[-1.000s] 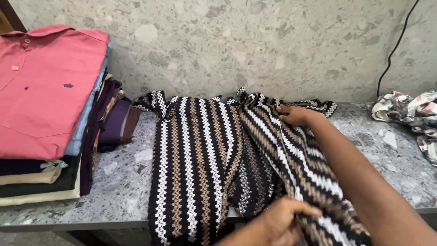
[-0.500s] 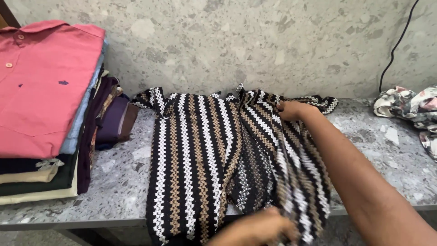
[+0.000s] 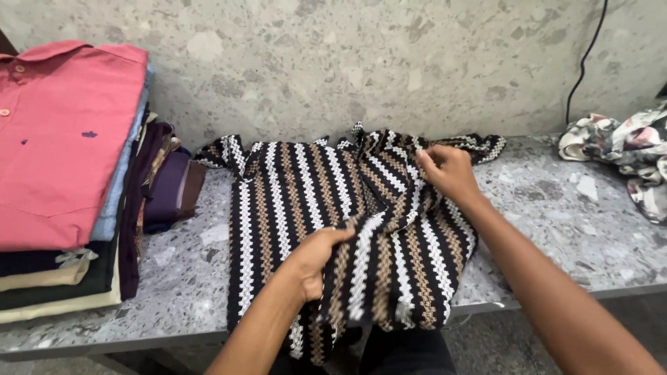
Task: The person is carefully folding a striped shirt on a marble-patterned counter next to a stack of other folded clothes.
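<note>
Striped knit garment (image 3: 306,187): on stone bench (image 3: 556,222), hem hidden past the edge. Left hand (image 3: 316,260), right hand (image 3: 448,170): fingers closed, pinching its folded panel. Floral cloth (image 3: 625,149): cut off at right.

Wall: grey speckled stone wall (image 3: 361,62), rising straight behind the tabletop.
Tabletop: grey terrazzo tabletop (image 3: 549,215), against the wall.
Cable: black cable (image 3: 582,59), hanging down the wall at right.
Light: even, soft.

Two bare forearms rise from the bottom of the frame, with no sleeves, watch, rings or bracelets showing. The left hand (image 3: 314,258) sits lower centre, the right hand (image 3: 448,170) centre right.
</note>
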